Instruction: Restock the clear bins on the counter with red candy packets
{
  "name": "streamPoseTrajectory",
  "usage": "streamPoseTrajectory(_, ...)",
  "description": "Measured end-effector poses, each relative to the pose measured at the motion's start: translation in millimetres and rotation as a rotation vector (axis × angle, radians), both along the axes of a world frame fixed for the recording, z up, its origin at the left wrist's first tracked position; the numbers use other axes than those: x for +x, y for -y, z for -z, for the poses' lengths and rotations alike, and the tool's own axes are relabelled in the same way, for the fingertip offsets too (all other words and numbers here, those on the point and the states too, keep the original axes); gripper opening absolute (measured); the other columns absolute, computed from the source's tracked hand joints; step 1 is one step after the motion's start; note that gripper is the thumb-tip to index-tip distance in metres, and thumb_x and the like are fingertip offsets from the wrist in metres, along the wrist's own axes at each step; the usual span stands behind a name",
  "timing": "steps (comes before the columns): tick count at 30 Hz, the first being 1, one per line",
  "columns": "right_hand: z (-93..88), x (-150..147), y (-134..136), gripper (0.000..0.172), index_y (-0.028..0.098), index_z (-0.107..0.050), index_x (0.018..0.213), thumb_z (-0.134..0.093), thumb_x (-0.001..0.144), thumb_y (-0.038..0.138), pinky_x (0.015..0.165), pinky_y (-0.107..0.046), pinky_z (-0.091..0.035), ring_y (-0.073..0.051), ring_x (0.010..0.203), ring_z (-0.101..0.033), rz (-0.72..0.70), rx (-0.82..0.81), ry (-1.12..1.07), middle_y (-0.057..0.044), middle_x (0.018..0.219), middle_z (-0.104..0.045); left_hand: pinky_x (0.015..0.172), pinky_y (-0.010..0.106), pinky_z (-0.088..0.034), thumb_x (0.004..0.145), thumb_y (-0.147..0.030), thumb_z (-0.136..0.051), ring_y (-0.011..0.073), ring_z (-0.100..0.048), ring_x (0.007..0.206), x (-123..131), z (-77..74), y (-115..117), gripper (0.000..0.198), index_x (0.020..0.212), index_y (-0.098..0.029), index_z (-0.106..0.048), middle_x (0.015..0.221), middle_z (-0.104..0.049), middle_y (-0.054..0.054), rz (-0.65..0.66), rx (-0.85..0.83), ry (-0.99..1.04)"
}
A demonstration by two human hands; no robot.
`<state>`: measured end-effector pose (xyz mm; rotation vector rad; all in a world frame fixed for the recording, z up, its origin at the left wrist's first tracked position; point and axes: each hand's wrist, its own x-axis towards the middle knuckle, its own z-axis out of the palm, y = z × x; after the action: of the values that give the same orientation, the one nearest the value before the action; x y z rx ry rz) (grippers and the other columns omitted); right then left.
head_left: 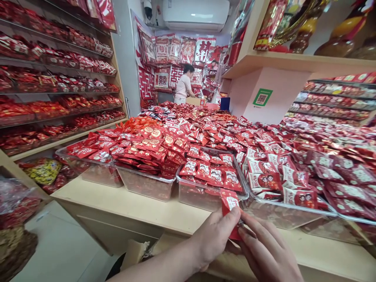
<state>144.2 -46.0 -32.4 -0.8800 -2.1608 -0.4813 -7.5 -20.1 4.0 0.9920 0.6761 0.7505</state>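
Note:
A small red printed packet point(229, 200) is held upright in front of the counter. My left hand point(213, 237) is closed on it, thumb pressed across its printed front. From the right, my right hand point(266, 244) pinches the packet's lower edge, fingertips close to the left thumb. A small dark bit shows between the fingers, too small to name. Just beyond my hands is a clear plastic bin point(202, 197) filled with similar red packets point(210, 172) that bear cartoon figures.
More clear bins of red packets point(147, 147) line the wooden counter point(141, 209). Packed shelves point(61, 92) rise at the left. A pillar point(267, 86) with a green code sign stands at the right. At the back, a person point(182, 86) bends over a box. A cardboard box point(133, 254) sits below.

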Motion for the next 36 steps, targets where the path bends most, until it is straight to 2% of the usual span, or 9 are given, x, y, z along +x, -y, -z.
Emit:
streamPoseTrajectory(3, -15.2, -3.2, -1.2, 0.013, 0.017, -0.059, 0.088, -0.052, 0.079, 0.011, 0.071, -0.035, -0.048, -0.025, 0.092, -0.057, -0.006, -0.027, 0.028, -0.015, 0.106, -0.061, 0.059, 0.022, -0.040, 0.078, -0.049, -0.049, 0.0125, -0.051, 0.068, -1.4, -1.4, -0.3, 0.038, 0.091, -0.015, -0.057, 0.075, -0.056, 0.003, -0.036, 0.008, 0.075)
streamPoseTrajectory(7, -50.7, -2.0, -20.9, 0.015, 0.019, -0.058, 0.096, -0.050, 0.084, 0.020, 0.067, -0.030, -0.048, -0.019, 0.080, -0.060, -0.024, -0.182, -0.029, -0.009, 0.090, -0.065, 0.056, 0.022, -0.038, 0.080, -0.052, -0.044, 0.0141, -0.056, 0.068, -1.6, -1.3, -2.5, 0.043, 0.098, -0.013, -0.054, 0.079, -0.060, 0.006, -0.137, -0.014, 0.078)
streamPoseTrajectory(10, -79.7, -5.6, -64.7, 0.016, 0.019, -0.061, 0.089, -0.047, 0.085, 0.025, 0.062, -0.028, -0.047, -0.018, 0.069, -0.060, 0.146, -0.222, -0.070, -0.006, 0.078, -0.065, 0.053, 0.022, -0.036, 0.078, -0.060, -0.039, 0.0147, -0.059, 0.063, -0.9, -1.6, -3.6, 0.054, 0.103, -0.013, -0.052, 0.078, -0.063, 0.007, -0.106, -0.042, 0.066)
streamPoseTrajectory(13, -99.0, -17.2, -124.5, 0.022, 0.016, -0.065, 0.091, -0.044, 0.086, 0.019, 0.074, -0.027, -0.044, -0.019, 0.082, -0.060, 0.365, -0.411, 0.131, -0.008, 0.090, -0.066, 0.053, 0.022, -0.036, 0.074, -0.063, -0.042, 0.0146, -0.059, 0.061, -0.7, -1.0, -4.3, 0.057, 0.101, -0.013, -0.051, 0.076, -0.064, 0.007, -0.117, -0.047, 0.055)
streamPoseTrajectory(14, -102.1, -21.5, -143.4, 0.022, 0.015, -0.066, 0.091, -0.045, 0.085, 0.017, 0.075, -0.027, -0.043, -0.019, 0.083, -0.060, 0.391, -0.450, 0.170, -0.008, 0.091, -0.066, 0.053, 0.022, -0.035, 0.073, -0.064, -0.043, 0.0147, -0.059, 0.061, -0.9, -0.7, -4.6, 0.057, 0.100, -0.014, -0.051, 0.075, -0.064, 0.007, -0.123, -0.052, 0.054)
streamPoseTrajectory(16, -103.6, -29.0, -174.1, 0.019, 0.014, -0.068, 0.085, -0.049, 0.081, 0.014, 0.073, -0.027, -0.042, -0.019, 0.080, -0.060, 0.420, -0.521, 0.233, -0.009, 0.087, -0.067, 0.052, 0.022, -0.035, 0.072, -0.065, -0.044, 0.0148, -0.059, 0.060, -1.7, 0.1, -5.4, 0.058, 0.098, -0.014, -0.052, 0.074, -0.064, 0.006, -0.137, -0.061, 0.057)
streamPoseTrajectory(19, -99.0, -35.3, -197.4, 0.009, 0.014, -0.067, 0.077, -0.059, 0.076, 0.017, 0.066, -0.027, -0.043, -0.017, 0.071, -0.060, 0.435, -0.620, 0.304, -0.007, 0.076, -0.068, 0.051, 0.022, -0.035, 0.071, -0.066, -0.044, 0.0148, -0.059, 0.059, -3.0, 0.7, -6.1, 0.059, 0.098, -0.014, -0.052, 0.073, -0.064, 0.006, -0.135, -0.066, 0.065)
streamPoseTrajectory(24, -93.5, -38.7, -200.1, 0.012, 0.013, -0.062, 0.076, -0.060, 0.078, 0.024, 0.067, -0.029, -0.046, -0.014, 0.069, -0.059, 0.470, -0.716, 0.378, -0.002, 0.073, -0.065, 0.051, 0.022, -0.034, 0.072, -0.063, -0.045, 0.0139, -0.058, 0.056, -3.4, -1.2, -5.3, 0.056, 0.096, -0.013, -0.052, 0.072, -0.064, 0.007, -0.114, -0.054, 0.060)
streamPoseTrajectory(36, -87.3, -36.7, -204.7, 0.014, 0.013, -0.059, 0.080, -0.056, 0.081, 0.026, 0.068, -0.030, -0.046, -0.015, 0.072, -0.058, 0.509, -0.740, 0.426, -0.003, 0.077, -0.062, 0.051, 0.021, -0.033, 0.069, -0.066, -0.044, 0.0121, -0.056, 0.055, -2.1, -1.3, -3.8, 0.058, 0.093, -0.014, -0.048, 0.071, -0.062, 0.006, -0.061, -0.037, -0.003)
